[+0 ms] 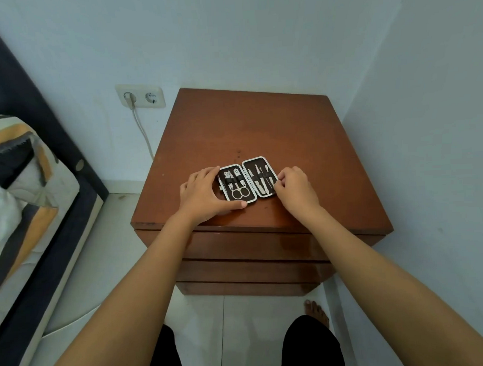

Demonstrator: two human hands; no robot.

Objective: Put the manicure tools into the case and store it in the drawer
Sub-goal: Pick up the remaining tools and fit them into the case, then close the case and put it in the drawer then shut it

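Note:
A small manicure case [250, 165] with a white rim lies open flat on the brown nightstand [260, 126]. Its left half holds scissors [239, 192] and clippers under a black strap. Its right half holds several slim metal tools [261, 179]. My left hand [204, 192] rests on the case's left edge, fingers along the top corner and thumb under the front rim. My right hand [296, 188] touches the case's right edge with its fingertips pinched at the rim. The drawers [248, 244] below the top are closed.
A bed with a striped cover [22, 192] and dark frame stands at the left. A wall socket [141, 96] with a plugged cable sits behind the nightstand's left side. Walls close in behind and on the right. My legs and a bare foot [316, 312] are on the tiled floor.

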